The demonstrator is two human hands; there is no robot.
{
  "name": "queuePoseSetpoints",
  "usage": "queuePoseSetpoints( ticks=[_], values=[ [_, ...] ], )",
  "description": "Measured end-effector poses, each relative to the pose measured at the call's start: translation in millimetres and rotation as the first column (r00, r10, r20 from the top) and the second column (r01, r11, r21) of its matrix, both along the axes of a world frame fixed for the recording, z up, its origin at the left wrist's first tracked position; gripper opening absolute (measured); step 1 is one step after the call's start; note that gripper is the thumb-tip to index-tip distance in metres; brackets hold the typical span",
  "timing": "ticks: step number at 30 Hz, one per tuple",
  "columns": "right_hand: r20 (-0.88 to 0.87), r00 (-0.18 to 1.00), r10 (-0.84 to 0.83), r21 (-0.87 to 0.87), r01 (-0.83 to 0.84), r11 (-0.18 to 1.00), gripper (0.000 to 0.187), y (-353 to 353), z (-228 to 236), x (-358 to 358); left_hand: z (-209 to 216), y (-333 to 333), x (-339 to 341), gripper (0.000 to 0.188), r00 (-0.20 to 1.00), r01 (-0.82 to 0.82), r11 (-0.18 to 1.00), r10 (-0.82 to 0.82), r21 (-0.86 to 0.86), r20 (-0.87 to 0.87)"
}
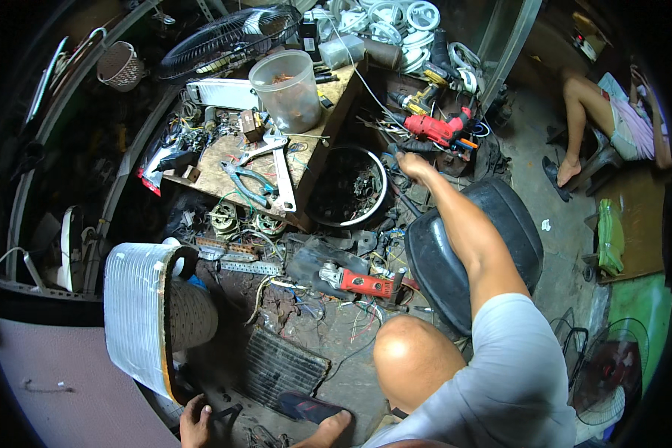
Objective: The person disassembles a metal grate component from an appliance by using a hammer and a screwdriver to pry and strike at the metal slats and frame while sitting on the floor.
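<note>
My right arm stretches forward over a black plastic shell (504,216). At its end my right hand (414,166) is closed beside the rim of a round bin (385,183) with dark scrap inside; what its fingers hold is too small to make out. A red power drill (437,131) and a yellow drill (418,101) lie just beyond it. Low on the left, my left hand (195,423) shows loosely bent fingers, apart, with nothing visible in them. It is near the bottom of a silver ribbed casing (134,313).
A wooden bench (216,160) carries pliers (250,183), a clear plastic tub (285,93) and metal scraps. A red angle grinder (362,284) lies among wires on the floor. A ribbed black mat (284,364) is near my foot. A person (623,123) sits at far right, above a fan (612,369).
</note>
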State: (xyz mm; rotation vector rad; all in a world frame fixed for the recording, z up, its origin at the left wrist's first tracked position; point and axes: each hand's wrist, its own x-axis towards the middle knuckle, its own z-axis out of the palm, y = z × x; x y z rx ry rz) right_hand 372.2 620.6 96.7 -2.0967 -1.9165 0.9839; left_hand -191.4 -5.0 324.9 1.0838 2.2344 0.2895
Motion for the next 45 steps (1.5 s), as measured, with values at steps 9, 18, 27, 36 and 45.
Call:
queuePoseSetpoints(
  ticks=[9,18,27,36,45],
  values=[
    [-0.771,0.633,0.076,0.127,0.035,0.991,0.038,-280,58,-43,45,-24,54,0.04,0.99,0.139,0.968,-0.131,0.209,-0.052],
    [-0.346,0.571,0.744,0.581,-0.492,0.648,0.054,-352,156,-120,50,-9,92,0.048,0.877,0.474,0.757,-0.452,0.449,-0.162],
    [-0.11,0.041,0.993,0.409,-0.909,0.083,0.038,-463,252,-290,48,-8,99,0.046,0.876,-0.174,0.75,-0.178,0.637,0.449],
    [0.013,0.351,0.936,-0.214,-0.914,0.345,0.077,-483,-46,-317,-186,-160,54,0.034,0.964,-0.249,0.763,0.254,0.597,0.078],
    [-0.107,0.803,0.586,-0.07,-0.594,0.802,0.074,-577,-120,-306,-346,-184,1,0.056,0.713,-0.691,0.718,0.696,0.083,-0.086]
  ],
)
